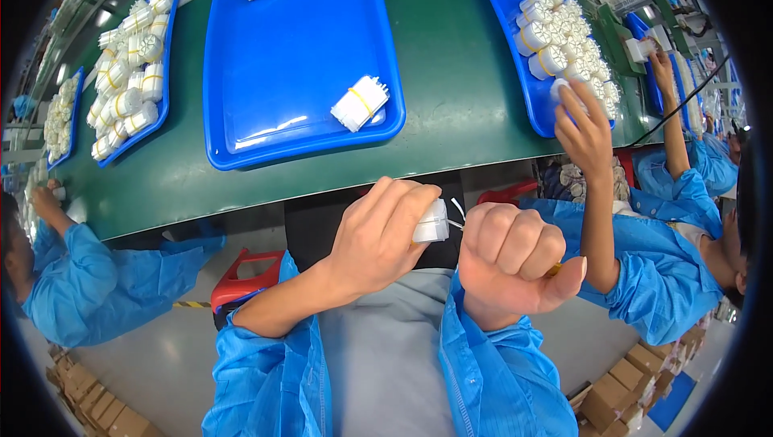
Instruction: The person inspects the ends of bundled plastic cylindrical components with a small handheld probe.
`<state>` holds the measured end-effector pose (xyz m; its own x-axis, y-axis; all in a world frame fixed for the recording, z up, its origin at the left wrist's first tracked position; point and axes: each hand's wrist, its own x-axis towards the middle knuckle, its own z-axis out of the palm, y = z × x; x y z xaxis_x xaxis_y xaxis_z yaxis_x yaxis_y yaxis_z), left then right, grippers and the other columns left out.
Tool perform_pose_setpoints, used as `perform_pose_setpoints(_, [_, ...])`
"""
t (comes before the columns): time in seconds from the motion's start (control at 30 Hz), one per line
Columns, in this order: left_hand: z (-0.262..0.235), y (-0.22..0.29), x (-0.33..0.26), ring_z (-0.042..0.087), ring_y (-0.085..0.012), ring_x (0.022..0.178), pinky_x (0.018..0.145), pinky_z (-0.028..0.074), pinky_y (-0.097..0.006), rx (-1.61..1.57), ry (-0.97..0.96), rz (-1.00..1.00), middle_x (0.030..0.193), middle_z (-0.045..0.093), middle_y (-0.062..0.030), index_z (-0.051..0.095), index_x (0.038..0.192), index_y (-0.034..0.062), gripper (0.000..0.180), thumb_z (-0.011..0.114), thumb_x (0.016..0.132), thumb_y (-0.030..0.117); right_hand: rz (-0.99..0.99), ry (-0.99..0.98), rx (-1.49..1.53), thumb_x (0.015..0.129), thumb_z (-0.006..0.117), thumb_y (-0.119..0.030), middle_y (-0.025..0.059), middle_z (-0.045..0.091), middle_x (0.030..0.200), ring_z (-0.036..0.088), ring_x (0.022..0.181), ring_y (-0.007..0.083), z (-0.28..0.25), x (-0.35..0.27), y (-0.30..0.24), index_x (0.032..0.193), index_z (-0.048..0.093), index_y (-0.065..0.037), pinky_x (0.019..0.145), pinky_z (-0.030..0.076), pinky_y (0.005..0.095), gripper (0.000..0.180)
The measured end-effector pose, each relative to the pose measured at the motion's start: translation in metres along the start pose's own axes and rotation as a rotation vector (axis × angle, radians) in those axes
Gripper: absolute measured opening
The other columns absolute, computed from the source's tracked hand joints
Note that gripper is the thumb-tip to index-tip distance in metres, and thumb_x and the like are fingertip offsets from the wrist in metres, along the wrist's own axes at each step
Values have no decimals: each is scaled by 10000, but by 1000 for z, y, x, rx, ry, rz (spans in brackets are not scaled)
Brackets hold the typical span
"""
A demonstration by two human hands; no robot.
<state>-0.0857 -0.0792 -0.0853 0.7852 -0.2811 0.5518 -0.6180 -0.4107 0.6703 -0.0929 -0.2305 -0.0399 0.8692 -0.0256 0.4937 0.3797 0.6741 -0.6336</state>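
One glossy white cylindrical bundle (434, 225) is being clasped by the left hand (383, 234), fingers pressed together around it, on the near side of the flat green table (451, 74). The right hand (515, 250) is being held curled, thumb out, beside two thin white strips (458, 211); whether they are being pinched cannot be told. Two ridged, yellow-banded bundles (360, 104) are being held in the smooth blue tray (298, 58).
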Motion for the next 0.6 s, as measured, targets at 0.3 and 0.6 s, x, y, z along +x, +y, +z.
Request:
perform_pose_setpoints(0.3, [-1, -1, -3, 608, -303, 815, 656, 514, -370, 4, -64, 2, 953, 611, -144, 587, 1082, -28, 502, 761, 612, -20, 98, 16, -62, 1015, 399, -509, -4, 322, 502, 281, 460, 160, 0, -2, 2, 564, 263, -126, 494, 229, 342, 607])
perform_pose_setpoints(0.6, [-3, -3, -3, 621, -311, 831, 695, 516, -361, -73, -121, -112, 949, 600, -141, 601, 1100, -19, 481, 747, 642, -15, 158, 61, 100, 1028, 294, -423, -17, 304, 519, 250, 497, 159, -16, -4, 17, 593, 283, -138, 531, 237, 342, 521])
